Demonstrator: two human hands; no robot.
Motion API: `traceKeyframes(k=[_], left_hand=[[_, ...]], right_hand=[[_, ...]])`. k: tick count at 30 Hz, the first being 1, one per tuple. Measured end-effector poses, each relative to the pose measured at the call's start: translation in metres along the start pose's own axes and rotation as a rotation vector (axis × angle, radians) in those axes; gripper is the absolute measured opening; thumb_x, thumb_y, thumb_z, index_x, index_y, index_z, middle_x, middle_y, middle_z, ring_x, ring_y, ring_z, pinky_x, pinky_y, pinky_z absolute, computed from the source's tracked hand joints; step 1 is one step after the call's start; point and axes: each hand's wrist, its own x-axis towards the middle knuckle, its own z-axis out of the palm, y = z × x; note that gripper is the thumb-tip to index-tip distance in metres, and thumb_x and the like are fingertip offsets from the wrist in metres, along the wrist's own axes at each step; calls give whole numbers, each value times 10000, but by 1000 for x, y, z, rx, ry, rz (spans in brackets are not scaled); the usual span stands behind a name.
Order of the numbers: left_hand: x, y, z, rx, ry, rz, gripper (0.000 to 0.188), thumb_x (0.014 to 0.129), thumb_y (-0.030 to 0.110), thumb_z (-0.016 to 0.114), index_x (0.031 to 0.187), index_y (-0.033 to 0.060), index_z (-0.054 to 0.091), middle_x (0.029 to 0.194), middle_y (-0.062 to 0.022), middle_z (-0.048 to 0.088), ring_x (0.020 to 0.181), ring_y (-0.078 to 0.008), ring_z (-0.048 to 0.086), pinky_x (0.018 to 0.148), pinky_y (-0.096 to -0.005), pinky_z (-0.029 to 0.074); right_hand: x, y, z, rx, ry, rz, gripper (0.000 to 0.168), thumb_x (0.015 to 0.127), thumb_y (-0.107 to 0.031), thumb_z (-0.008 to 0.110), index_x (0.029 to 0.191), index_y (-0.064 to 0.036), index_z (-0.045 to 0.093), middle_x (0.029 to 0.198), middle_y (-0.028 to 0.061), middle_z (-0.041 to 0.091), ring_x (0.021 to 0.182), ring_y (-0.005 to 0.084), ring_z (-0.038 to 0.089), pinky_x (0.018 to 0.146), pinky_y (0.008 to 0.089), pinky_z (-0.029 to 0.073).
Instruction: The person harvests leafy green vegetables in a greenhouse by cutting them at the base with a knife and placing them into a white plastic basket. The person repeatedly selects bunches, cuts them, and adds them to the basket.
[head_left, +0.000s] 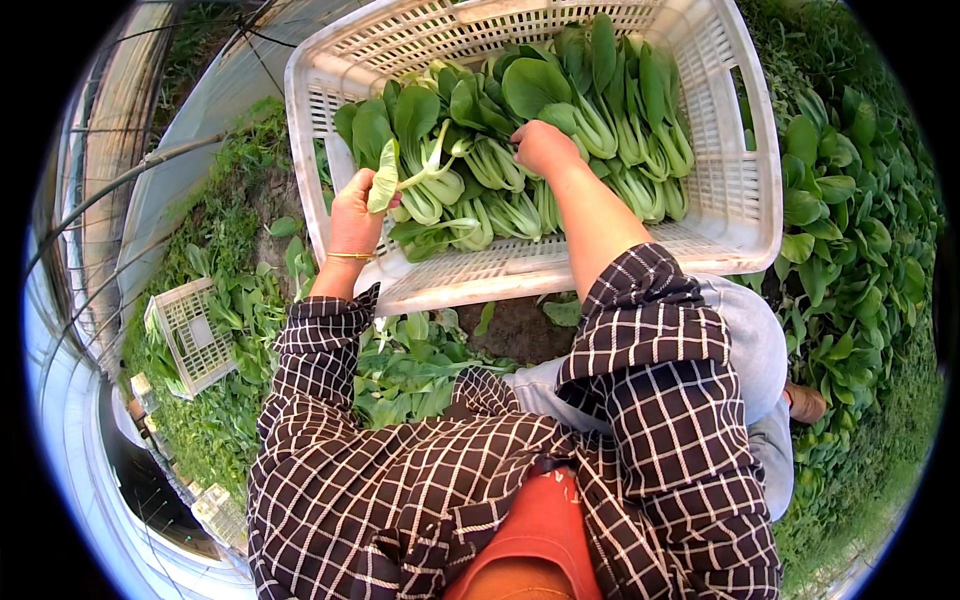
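Note:
A white slatted plastic crate stands before me with many heads of green bok choy lying in it, their pale stems mostly towards me. At the crate's left side, my left hand is closed on a few loose bok choy leaves, whose pale stalks reach right over the heads. My right hand reaches into the middle of the crate, its fingers curled down among the heads. What those fingertips touch is hidden, and I cannot tell whether they grip a head.
Rows of growing bok choy fill the right side. Cut leaves lie on the soil below the crate. A smaller pale crate lies tipped at the left, near thin curved poles and plastic sheeting. My bent knee touches the near right area beside the large crate.

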Motion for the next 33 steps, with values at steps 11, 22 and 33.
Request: traceKeyframes(k=[11,22,33], left_hand=[[-40,35,-54,-562,168,-81,134,909,47,595,1011,-37,613,925,-117,665,764,-193,669,667,-297,581],[-28,131,4,-503,331,435,138,928,11,564,1061,-13,594,961,-110,650,870,-197,639,763,-330,560],[-58,81,-91,-723,674,197,162,923,47,589,1070,-16,568,926,-114,630,722,-188,575,648,-301,483]], right_hand=[[-20,-50,-64,-75,-373,13,124,744,-57,612,657,6,549,554,75,536,451,171,493,421,322,388],[-93,-135,-81,847,-724,-187,525,781,-573,689,819,-54,626,648,87,647,476,103,603,405,200,481],[-60,-126,-80,1059,2,-326,239,703,-48,679,823,-45,473,558,72,563,405,137,535,330,278,365]])
